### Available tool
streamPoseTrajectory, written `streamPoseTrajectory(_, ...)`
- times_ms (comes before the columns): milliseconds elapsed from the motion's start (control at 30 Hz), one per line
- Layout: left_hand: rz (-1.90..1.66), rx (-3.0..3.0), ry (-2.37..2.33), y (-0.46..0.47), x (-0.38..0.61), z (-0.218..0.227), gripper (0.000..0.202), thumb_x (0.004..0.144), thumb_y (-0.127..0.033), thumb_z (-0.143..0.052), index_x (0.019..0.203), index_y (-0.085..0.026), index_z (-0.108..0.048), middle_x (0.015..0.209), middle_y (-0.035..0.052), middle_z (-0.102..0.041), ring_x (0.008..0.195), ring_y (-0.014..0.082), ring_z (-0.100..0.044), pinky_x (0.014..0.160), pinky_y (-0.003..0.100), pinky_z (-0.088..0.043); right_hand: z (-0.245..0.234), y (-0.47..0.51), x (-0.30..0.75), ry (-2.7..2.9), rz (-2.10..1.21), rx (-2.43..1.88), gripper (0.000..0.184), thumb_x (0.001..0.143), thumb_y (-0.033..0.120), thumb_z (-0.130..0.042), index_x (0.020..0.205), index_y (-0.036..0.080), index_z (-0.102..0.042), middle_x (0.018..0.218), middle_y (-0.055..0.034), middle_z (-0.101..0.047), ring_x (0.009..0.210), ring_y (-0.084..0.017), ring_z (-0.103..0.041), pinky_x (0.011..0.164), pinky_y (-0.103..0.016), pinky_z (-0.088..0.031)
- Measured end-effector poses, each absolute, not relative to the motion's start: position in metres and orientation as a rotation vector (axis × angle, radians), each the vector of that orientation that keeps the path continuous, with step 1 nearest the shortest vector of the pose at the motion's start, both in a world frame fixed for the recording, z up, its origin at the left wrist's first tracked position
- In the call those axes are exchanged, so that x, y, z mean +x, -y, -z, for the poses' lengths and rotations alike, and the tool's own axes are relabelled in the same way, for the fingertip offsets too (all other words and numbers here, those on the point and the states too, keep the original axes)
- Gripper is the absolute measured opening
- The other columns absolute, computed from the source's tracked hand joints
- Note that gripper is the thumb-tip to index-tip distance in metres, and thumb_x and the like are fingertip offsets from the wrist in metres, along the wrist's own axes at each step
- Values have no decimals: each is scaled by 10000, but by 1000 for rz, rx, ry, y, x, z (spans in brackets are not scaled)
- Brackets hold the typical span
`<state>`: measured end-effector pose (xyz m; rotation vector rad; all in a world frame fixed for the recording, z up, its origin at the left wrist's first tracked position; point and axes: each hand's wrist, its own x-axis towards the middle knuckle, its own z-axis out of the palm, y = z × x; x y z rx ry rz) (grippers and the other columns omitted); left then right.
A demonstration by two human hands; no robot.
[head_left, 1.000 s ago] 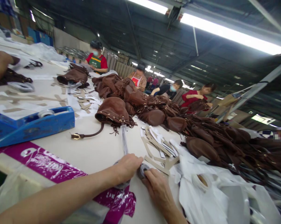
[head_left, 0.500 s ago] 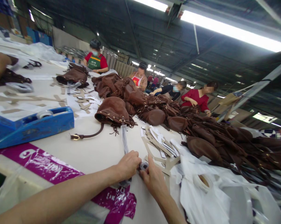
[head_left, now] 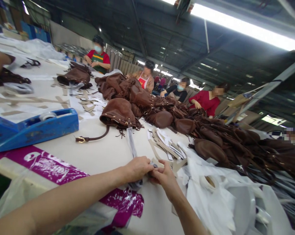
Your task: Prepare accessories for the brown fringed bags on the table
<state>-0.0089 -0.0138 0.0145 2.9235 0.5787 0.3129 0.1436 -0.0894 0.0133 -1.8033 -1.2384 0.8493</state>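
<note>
In the head view my left hand is closed, its fingertips pinching one side of a small grey, plastic-wrapped bundle. My right hand has its thumb and fingers closed on the other side. The bundle is mostly hidden by the fingers. A plastic-wrapped strap runs from a brown leather bucket bag down behind my left hand, and wrapped material shows again below it. Whether strap and bundle are one piece, I cannot tell. The bag lies on its side, with a buckled strap stretched out to its left.
A blue tape dispenser stands at left on the white table. Brown bags are heaped along the middle and right. Paper strips and white plastic sheeting lie at right. Several co-workers are across the table.
Both hands have moved slightly up and to the right in view, with the fingers closer together. The small bundle is more covered than before. The bag stays in place.
</note>
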Motion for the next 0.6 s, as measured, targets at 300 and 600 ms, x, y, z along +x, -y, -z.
streamPoseTrajectory(300,-382,2888,-492,6,-7,-11,205,854,-101,-491,916,-187,-667,852,40,-644,828,193,-595,733,255,-454,-38,105,185,2480,-131,-1491,255,901,136,-488,1071,247,-643,1168,-63,-669,993,-232,-580,876,-381,-463)
streamPoseTrajectory(600,-295,2764,-884,10,-11,-23,181,841,-98,-495,873,-172,-657,908,91,-670,908,230,-613,791,311,-492,2,115,166,2311,236,-1638,141,876,90,-517,802,208,-535,826,-42,-614,809,-223,-542,729,-334,-419)
